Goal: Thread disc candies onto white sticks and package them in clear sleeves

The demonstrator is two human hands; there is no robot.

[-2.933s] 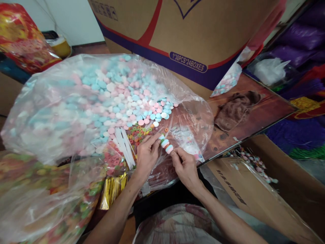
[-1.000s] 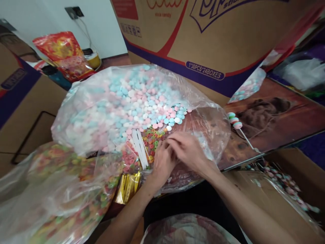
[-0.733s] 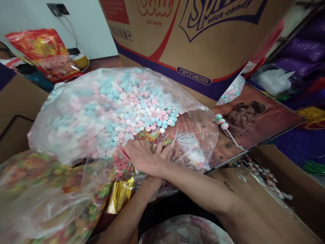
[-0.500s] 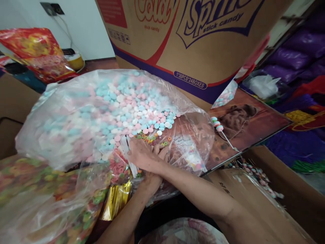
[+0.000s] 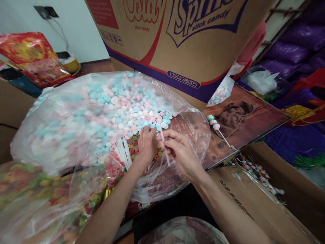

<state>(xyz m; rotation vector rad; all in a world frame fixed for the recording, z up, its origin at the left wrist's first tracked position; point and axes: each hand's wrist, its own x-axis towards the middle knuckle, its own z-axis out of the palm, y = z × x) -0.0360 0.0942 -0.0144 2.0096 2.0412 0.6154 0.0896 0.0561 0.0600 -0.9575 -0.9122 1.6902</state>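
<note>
Pinching a newly taken thin white plastic stick (image 5: 167,156), your right grip (image 5: 181,150) has it ready; beside it, left grip (image 5: 147,144) state unclear.

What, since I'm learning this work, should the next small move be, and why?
Probably bring one of the pastel candies to the white stick with the left hand. The right hand holds that stick with no candy visible on it, the left hand is at the candies' near edge, and a candy-threaded stick lies to the right.
</note>
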